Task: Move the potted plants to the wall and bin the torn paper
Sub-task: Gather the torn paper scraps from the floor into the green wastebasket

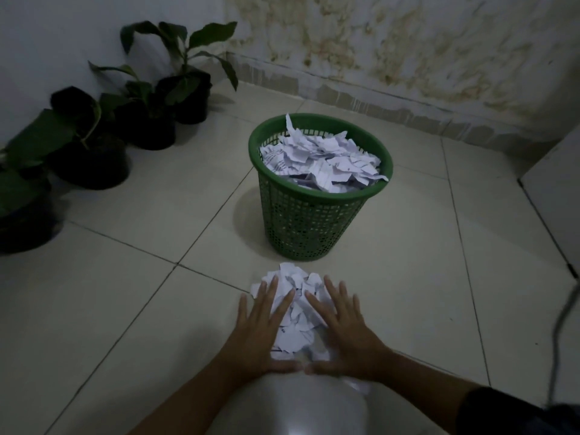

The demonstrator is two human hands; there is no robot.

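- Small heap of torn white paper scraps (293, 304) lies on the pale tiled floor (125, 309), just in front of the green perforated plastic waste basket (317, 215) and close to it.
- Left hand (262, 328) and right hand (342, 328) flank the heap, palms down; the paper sits between them and under the inner fingers.
- Fingers (271, 288) of both hands are straight and spread, pressing on the scraps' edges; nothing is pinched or lifted. Thumbs point inward and nearly meet at the near side of the heap.
- Heap runs longest away from the person, toward the basket; both hands sit equally near it.
- Judgement: the coming move is a two-handed scoop, fingers closing inward, then a lift forward and up over the basket rim.
- Paper looks light, crumpled, ragged-edged, some bits printed; loose pieces may slip out of the sides.
- Basket is already filled nearly to the rim with similar scraps.
- Dark-potted leafy plants (150, 120) stand in a row along the left wall (47, 32), so that part looks done.
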